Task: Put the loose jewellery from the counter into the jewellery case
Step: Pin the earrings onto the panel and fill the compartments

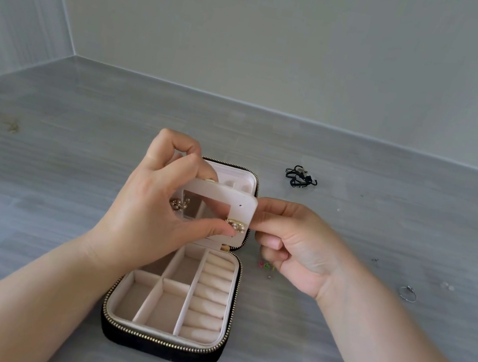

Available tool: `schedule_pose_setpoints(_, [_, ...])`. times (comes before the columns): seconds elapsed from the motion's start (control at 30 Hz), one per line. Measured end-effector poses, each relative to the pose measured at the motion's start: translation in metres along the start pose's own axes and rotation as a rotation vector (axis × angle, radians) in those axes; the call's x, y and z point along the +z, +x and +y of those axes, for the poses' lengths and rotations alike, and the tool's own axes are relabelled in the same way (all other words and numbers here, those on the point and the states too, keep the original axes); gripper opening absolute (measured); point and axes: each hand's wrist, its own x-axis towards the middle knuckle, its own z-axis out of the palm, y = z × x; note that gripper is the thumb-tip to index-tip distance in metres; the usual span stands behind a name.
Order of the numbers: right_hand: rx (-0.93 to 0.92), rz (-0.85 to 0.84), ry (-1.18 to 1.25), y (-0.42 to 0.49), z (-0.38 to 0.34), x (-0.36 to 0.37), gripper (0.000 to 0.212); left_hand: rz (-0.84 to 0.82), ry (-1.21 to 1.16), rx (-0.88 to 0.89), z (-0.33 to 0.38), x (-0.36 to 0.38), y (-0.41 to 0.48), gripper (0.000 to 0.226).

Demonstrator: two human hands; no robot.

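1. Jewellery case (171, 306): lay open on the grey surface (84, 109) straight ahead, with its long axis pointing away from the person and the lid raised at the far end.
2. Held one column of ring rolls down the right side of the base and four open compartments to the left, the far-left one partly hidden behind a wrist.
3. Earring panel (242, 210): one pale flap, held upright over the hinge between both hands.
4. Left hand (147, 206): clamped on the panel, index finger curled over the top edge and thumb pressing one gold-and-pearl earring (234, 225) against the lower edge.
5. Right hand (293, 247): pinched the panel's right edge, remaining fingers curled beneath.
6. Showed a second glint of gold (178, 203) inside the panel's window; earring or reflection, impossible to tell.
7. Lay loose on the surface, well apart from each other:
   - one black cord tangle (300, 177), far right of the lid
   - one silver ring (407, 294), far right
   - a few tiny coloured studs (266, 265), just beside the case under the right hand
   - one thin gold chain (12, 125), far left
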Motion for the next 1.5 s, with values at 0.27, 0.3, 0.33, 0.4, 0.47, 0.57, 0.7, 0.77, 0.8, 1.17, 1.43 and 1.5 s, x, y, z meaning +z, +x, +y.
schedule_pose_setpoints(0.27, [0.026, -0.044, 0.149, 0.0017, 0.0043, 0.0015, 0.019, 0.028, 0.02, 0.009, -0.0022, -0.0009, -0.0003, 0.045])
schedule_pose_setpoints(0.3, [0.03, -0.037, 0.15, 0.0015, 0.0047, 0.002, 0.018, 0.029, 0.023, 0.008, -0.0021, -0.0008, -0.0003, 0.043])
schedule_pose_setpoints(0.33, [0.03, -0.031, 0.143, 0.001, 0.0045, 0.0024, 0.016, 0.034, 0.024, 0.004, -0.0018, -0.0008, -0.0004, 0.042])
schedule_pose_setpoints(0.4, [0.028, -0.028, 0.118, -0.0004, 0.0035, 0.0022, 0.012, 0.043, 0.027, 0.002, -0.0019, -0.0009, -0.001, 0.042])
schedule_pose_setpoints(0.47, [0.028, -0.03, 0.098, -0.0021, 0.0017, 0.0015, 0.012, 0.046, 0.038, 0.011, -0.0023, -0.0009, -0.0016, 0.042])
schedule_pose_setpoints(0.57, [0.011, -0.03, 0.061, -0.0028, 0.0006, 0.0023, 0.016, 0.048, 0.043, 0.017, -0.0028, -0.0012, -0.0021, 0.043])
schedule_pose_setpoints(0.7, [-0.033, -0.047, 0.026, -0.0043, -0.0009, 0.0012, 0.013, 0.04, 0.041, 0.021, -0.0032, -0.0016, -0.0024, 0.042])
schedule_pose_setpoints(0.77, [-0.049, -0.052, 0.032, -0.004, -0.001, -0.0006, 0.017, 0.038, 0.034, 0.023, -0.0033, -0.0017, -0.0021, 0.042])
schedule_pose_setpoints(0.8, [-0.053, -0.053, 0.037, -0.0033, -0.0007, -0.0006, 0.017, 0.038, 0.033, 0.024, -0.0032, -0.0019, -0.0021, 0.042])
schedule_pose_setpoints(1.17, [-0.032, -0.037, -0.031, -0.0031, -0.0007, -0.0016, 0.019, 0.04, 0.049, 0.033, -0.0045, -0.0022, -0.0031, 0.042])
schedule_pose_setpoints(1.43, [-0.014, -0.066, -0.051, -0.0036, -0.0004, -0.0004, 0.018, 0.039, 0.029, 0.031, -0.0018, -0.0024, -0.0023, 0.041])
schedule_pose_setpoints(1.5, [-0.008, -0.067, -0.054, -0.0037, -0.001, -0.0013, 0.009, 0.035, 0.024, 0.027, -0.0012, -0.0027, -0.002, 0.041])
